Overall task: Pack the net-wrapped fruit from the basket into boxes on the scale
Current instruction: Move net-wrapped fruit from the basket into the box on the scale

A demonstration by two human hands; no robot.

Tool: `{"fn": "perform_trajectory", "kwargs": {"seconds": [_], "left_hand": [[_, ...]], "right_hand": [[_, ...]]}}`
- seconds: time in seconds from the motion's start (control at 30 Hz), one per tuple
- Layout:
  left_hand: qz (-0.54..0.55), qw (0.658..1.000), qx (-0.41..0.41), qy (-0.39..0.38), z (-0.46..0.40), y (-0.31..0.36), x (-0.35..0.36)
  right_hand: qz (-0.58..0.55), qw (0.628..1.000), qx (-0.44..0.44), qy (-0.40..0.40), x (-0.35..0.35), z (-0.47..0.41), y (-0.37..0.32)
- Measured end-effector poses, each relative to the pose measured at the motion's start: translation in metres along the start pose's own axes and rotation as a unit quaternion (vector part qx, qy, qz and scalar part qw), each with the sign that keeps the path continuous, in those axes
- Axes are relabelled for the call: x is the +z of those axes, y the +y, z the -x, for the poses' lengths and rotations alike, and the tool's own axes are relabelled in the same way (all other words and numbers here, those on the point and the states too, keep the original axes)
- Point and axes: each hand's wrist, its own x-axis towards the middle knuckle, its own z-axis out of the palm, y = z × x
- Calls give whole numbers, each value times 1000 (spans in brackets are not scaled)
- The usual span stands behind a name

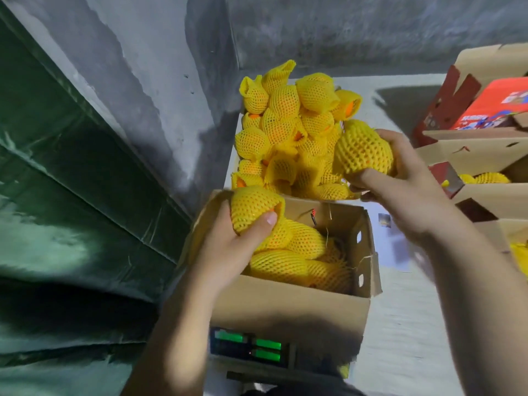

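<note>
Both hands are loaded at once, which looks like a way to halve the trips; the left hand (228,247) has its grip curled round one net-wrapped fruit (254,208) right at the far left corner of the open box (288,307), thumb pressed across the foam mesh, low enough that it seems about to be set down on the fruit already lying inside; the right hand (400,181) holds a second fruit (363,150) up between the basket pile (288,130) and the box, fingers wrapped under it and thumb over the top, so it is carried rather than squeezed; the pile sits just beyond the box's far edge, heaped high, near enough to keep each reach short; the basket itself I can hardly make out under the yellow nets, perhaps only a sliver of its rim; the box stands on the scale (248,347), whose green display glows at the near edge so the weight can be read while filling; the box looks about half full; more cartons (485,150) wait off to the right, one showing wrapped fruit inside.
</note>
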Motion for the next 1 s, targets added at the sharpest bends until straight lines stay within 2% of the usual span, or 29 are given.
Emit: {"fn": "perform_trajectory", "kwargs": {"seconds": [0.1, 0.13, 0.2, 0.3, 0.4, 0.5, 0.67, 0.8, 0.87, 1.0], "left_hand": [[-32, 995, 6, -99, 4, 4, -2], [-49, 993, 17, -108, 7, 5, -2], [-82, 993, 56, -71, 14, 7, -4], [-13, 993, 109, -37, 28, 8, -15], [79, 986, 85, -123, 46, 5, -34], [123, 969, 118, -178, 65, -3, -48], [174, 968, 130, -126, 97, -16, -75], [178, 969, 165, -35, 116, -33, -95], [174, 966, 193, -18, 122, -39, -104], [194, 953, 231, 12, 129, -50, -120]], "right_hand": [[-15, 1000, -9, -15, 14, 42, -9], [-27, 1000, -5, -14, 21, 52, -12], [-38, 999, 11, -13, 36, 69, -17], [-25, 999, 44, -9, 59, 91, -24], [-17, 997, 59, -39, 87, 111, -30], [-31, 996, 45, -68, 121, 129, -37], [22, 999, -10, -40, 172, 159, -53], [-66, 994, 34, -74, 193, 182, -52], [-108, 989, 46, -88, 201, 193, -50], [-134, 989, 47, -47, 215, 210, -49]]}}
